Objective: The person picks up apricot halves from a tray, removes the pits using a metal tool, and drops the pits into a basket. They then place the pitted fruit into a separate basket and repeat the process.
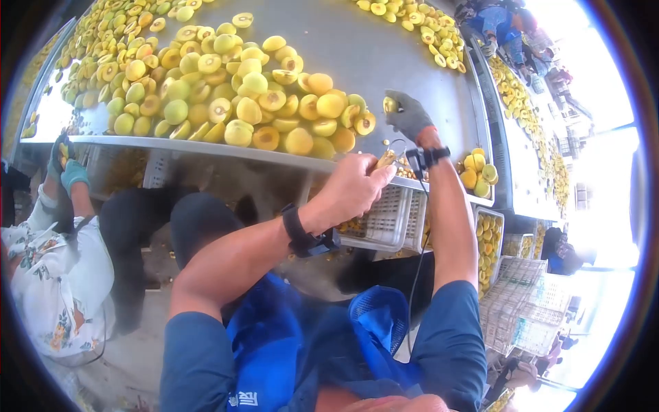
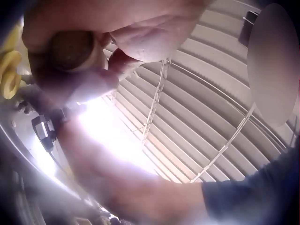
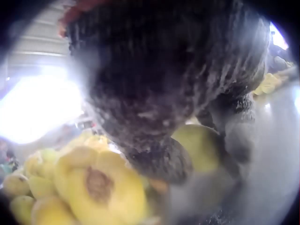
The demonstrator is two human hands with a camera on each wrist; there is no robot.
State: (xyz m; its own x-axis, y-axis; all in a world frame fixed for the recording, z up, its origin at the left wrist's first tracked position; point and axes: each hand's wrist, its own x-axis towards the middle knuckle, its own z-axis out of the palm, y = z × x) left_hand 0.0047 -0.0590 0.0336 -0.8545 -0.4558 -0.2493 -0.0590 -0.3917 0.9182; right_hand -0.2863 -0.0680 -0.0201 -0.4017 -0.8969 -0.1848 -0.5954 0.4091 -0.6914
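My bare left hand [image 1: 353, 189] grips the wooden handle [image 1: 386, 159] of a small tool near the table's front edge. A thin curved metal end [image 1: 398, 142] rises from that handle. In the left wrist view, the round butt of the handle [image 2: 71, 50] shows between the curled fingers. My right hand [image 1: 410, 115], in a dark grey knit glove, is over the metal table, just beyond the tool. It pinches a yellow-green peach piece [image 3: 199, 147] between thumb and fingers. Much of that piece is hidden by the glove.
A big heap of halved yellow peaches [image 1: 247, 96] covers the table's left and middle. A small pile of peaches [image 1: 478, 172] lies at the right corner. White plastic crates [image 1: 388, 216] stand under the front edge. Another person's gloved hands [image 1: 72, 172] work at the left.
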